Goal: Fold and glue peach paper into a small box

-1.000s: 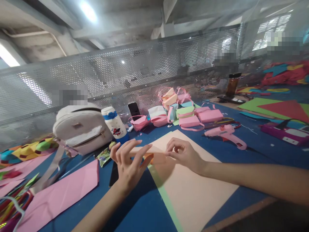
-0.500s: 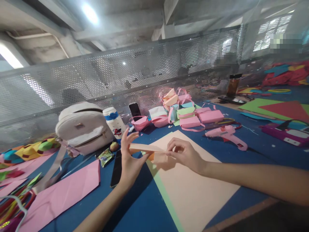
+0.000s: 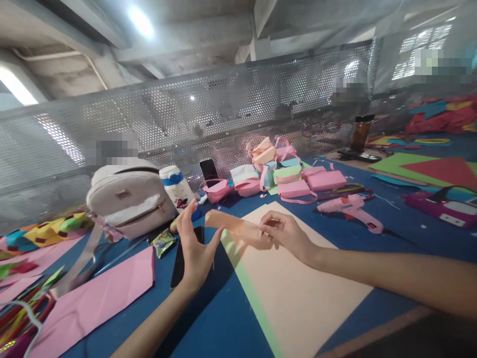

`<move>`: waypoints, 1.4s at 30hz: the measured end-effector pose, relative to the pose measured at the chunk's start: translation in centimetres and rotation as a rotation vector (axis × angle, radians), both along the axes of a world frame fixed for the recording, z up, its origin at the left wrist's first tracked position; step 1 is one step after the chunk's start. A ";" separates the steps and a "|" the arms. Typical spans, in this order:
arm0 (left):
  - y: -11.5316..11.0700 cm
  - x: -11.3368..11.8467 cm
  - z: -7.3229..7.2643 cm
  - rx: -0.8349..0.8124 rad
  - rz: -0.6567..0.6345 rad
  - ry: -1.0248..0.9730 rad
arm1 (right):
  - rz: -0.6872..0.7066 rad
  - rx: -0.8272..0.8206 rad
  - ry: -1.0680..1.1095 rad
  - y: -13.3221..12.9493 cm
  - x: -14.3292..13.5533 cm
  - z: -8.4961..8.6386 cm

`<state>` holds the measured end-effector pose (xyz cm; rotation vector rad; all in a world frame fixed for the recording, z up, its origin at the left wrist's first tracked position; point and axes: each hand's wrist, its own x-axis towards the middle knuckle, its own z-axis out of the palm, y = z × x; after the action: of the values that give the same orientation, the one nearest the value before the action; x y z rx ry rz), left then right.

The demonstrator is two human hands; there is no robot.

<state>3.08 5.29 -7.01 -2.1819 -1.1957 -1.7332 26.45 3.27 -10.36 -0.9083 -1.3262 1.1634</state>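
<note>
My right hand (image 3: 285, 233) pinches one end of a folded peach paper piece (image 3: 223, 220), which is held above a large peach sheet (image 3: 305, 288). The piece stretches leftward from those fingertips. My left hand (image 3: 196, 248) is open, its thumb and fingers spread wide at the paper's left end. The thumb tip lies close to the paper's lower edge; whether they touch I cannot tell. Beneath the peach sheet, the edge of a green sheet (image 3: 250, 293) shows. Behind my left hand, a black phone (image 3: 179, 263) lies on the blue table.
Small folded paper bags (image 3: 294, 188) stand at the back. A pink glue gun (image 3: 352, 209) lies to the right, near a purple power strip (image 3: 439, 208). A white backpack (image 3: 126, 199), a bottle (image 3: 175, 186) and a pink sheet (image 3: 100, 298) are on the left.
The fingers of my left hand have come away from the paper and moved slightly left. The paper has turned, showing more of its broad face. My right hand keeps its pinch.
</note>
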 end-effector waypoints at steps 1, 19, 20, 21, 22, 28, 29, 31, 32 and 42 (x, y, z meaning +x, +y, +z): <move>-0.3 0.1 -0.1 0.055 0.009 0.033 | -0.010 -0.043 0.040 0.1 0.0 0.0; -1.3 1.9 -2.5 -0.228 -0.363 0.340 | 0.271 -0.248 0.091 -1.1 -1.1 0.3; -1.2 1.8 -2.5 -0.228 -0.372 0.332 | 0.270 -0.213 0.084 -1.0 -1.1 0.1; -1.1 1.7 -2.4 -0.223 -0.379 0.321 | 0.264 -0.182 0.073 -1.0 -1.1 0.0; -1.0 1.6 -2.4 -0.214 -0.384 0.309 | 0.257 -0.160 0.061 -1.0 -1.2 -0.1; -0.8 1.3 -2.3 -0.160 -0.400 0.256 | 0.263 -0.113 0.011 -0.8 -1.4 -0.5; -0.8 1.3 -2.4 -0.159 -0.397 0.252 | 0.260 -0.104 -0.004 -0.9 -1.4 -0.5; -0.8 1.2 -2.3 -0.153 -0.384 0.244 | 0.245 -0.090 -0.055 -1.3 -1.1 -0.2; -0.8 1.1 -2.3 -0.147 -0.375 0.240 | 0.236 -0.084 -0.094 -1.7 -0.7 0.1; -0.6 0.9 -2.4 -0.185 -0.355 0.190 | -0.250 0.112 -0.815 -9.1 15.6 1.5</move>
<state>3.97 4.68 -9.40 -2.7389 -1.0060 -1.5277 42.05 -5.83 -8.88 -1.4983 -1.8207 0.5119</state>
